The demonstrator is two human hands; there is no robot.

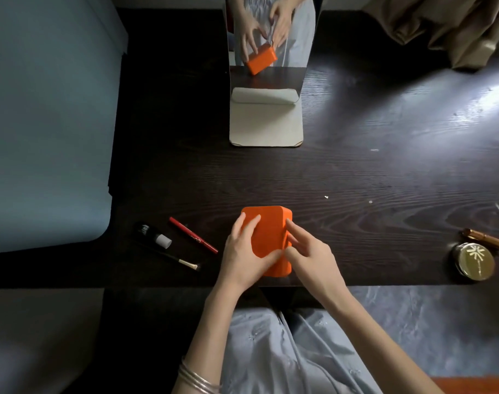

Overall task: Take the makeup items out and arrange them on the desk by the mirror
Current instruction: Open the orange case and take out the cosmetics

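An orange makeup pouch (271, 226) lies near the desk's front edge, straight before the standing mirror (266, 61). My left hand (244, 255) grips its left side, fingers over the top and thumb under the near end. My right hand (308, 255) touches the pouch's right side, thumb and fingertips pinched at that edge. To the left lie a black tube with a white cap (154, 234), a red pencil (193, 235) and a thin makeup brush (180, 260). At the far right sit a round gold compact (473, 260) and a gold tube (486, 238).
The mirror stands on a white base (266, 123) at the middle back of the dark wooden desk (370, 172). Beige cloth (447, 27) is heaped at the back right. A blue-grey surface (43, 123) borders the desk on the left.
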